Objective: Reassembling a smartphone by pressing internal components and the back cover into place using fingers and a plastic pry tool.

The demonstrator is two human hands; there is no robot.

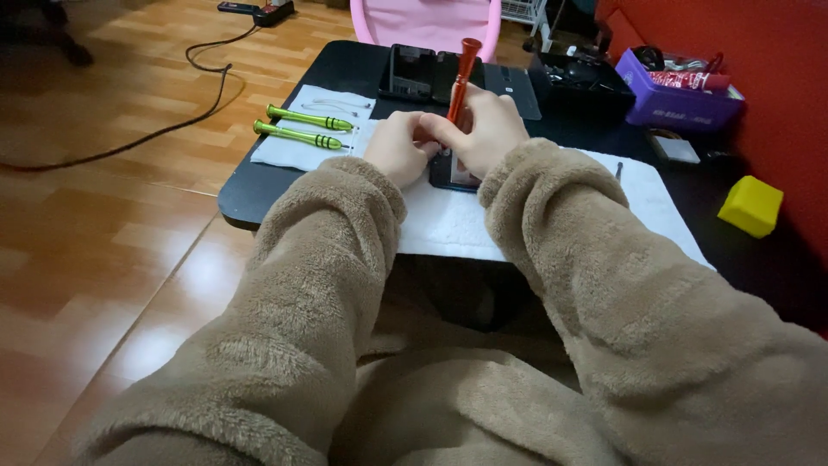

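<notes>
My right hand (pixel 490 128) grips an orange-red screwdriver (pixel 462 76), held upright with its tip down on a small dark phone-like device (pixel 450 174). The device lies on a white cloth (pixel 448 226) on a low black table (pixel 250 194). My left hand (pixel 398 145) rests beside the right one, fingers curled against the device's left edge and the screwdriver's lower shaft. Both arms are in fluffy tan sleeves. Most of the device is hidden by my hands.
Two green screwdrivers (pixel 302 127) and thin metal tweezers (pixel 332 108) lie on a white cloth at the left. Dark phones (pixel 414 73) sit at the back, a purple bin (pixel 677 99) and a yellow block (pixel 752 205) on the right. A cable (pixel 185 95) crosses the wooden floor.
</notes>
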